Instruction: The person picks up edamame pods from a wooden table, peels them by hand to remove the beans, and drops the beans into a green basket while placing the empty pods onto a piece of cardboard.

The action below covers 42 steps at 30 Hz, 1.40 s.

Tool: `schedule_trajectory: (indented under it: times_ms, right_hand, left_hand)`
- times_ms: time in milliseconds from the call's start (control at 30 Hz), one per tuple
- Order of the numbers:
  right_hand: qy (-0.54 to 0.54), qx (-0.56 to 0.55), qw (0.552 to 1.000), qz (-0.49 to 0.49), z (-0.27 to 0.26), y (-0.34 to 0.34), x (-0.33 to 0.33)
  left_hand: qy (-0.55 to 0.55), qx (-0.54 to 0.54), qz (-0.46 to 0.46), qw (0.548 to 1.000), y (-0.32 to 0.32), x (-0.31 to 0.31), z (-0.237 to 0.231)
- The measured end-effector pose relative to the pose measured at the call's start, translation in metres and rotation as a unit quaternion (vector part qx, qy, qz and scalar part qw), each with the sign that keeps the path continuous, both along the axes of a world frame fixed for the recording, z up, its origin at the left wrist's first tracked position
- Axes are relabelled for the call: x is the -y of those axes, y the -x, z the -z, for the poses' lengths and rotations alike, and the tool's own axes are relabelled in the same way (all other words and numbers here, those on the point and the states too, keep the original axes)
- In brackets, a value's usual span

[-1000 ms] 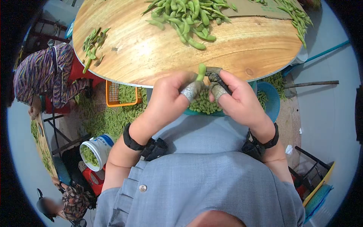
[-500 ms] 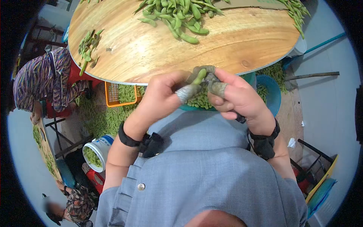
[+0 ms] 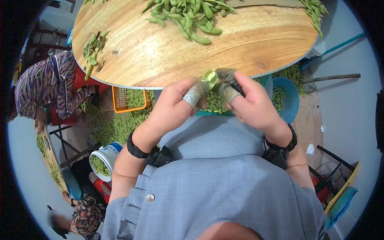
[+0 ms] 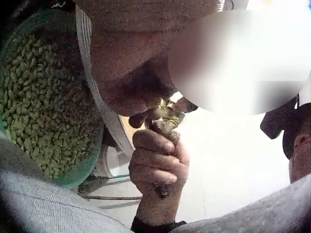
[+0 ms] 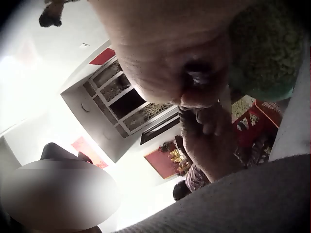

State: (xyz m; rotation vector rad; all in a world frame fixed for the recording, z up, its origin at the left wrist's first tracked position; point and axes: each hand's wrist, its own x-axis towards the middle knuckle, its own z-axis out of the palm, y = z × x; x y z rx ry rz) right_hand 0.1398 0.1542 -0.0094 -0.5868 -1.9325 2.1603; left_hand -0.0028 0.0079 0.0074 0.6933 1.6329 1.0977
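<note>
My left hand, a silvery wrap on its thumb, pinches a soybean pod that is split apart, its pale inside facing up. Close on the right, my right hand has grey-green wraps on thumb and index finger. Its curled fingers grip a slim black handle; whatever is at its working end is hidden, so I cannot tell the tool's kind. The left wrist view shows the right-hand fingertips right at the pod. Below both hands, a green basin holds shelled soybeans.
Ahead stands a round wooden table with a heap of pods and a smaller pile. An orange basket, a white bucket and a blue basin stand around. Two people sit at the left.
The pod was whole and green a second ago and is now spread apart in the left hand. My right hand turned inward over the pod, then drew slightly back to the right.
</note>
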Motion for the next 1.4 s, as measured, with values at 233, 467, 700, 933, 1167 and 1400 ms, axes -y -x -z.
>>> schedule_trajectory:
  times_ms: [233,467,700,933,1167,1400]
  right_hand:
    - [-0.404,0.003,0.914,-0.041,0.001,0.001,-0.011]
    - [-0.465,-0.086,0.879,-0.060,0.007,-0.003,0.000]
    - [-0.475,0.030,0.879,-0.041,0.004,-0.021,0.002]
    - [-0.142,0.021,0.986,-0.081,-0.006,-0.006,0.011]
    - [-0.175,0.025,0.979,-0.101,0.002,-0.003,0.004]
    - [-0.516,-0.047,0.854,0.051,-0.006,0.057,-0.023]
  left_hand:
    - [-0.145,-0.249,0.149,0.946,-0.004,0.006,-0.005]
    - [-0.090,-0.171,0.132,0.972,-0.007,0.014,-0.002]
    - [-0.002,-0.287,0.079,0.955,-0.002,0.024,0.014]
    - [-0.169,-0.268,0.221,0.922,-0.003,0.018,-0.002]
    - [-0.069,-0.064,0.121,0.988,0.017,0.046,0.000]
    - [0.278,-0.439,0.254,0.816,0.035,0.120,0.013]
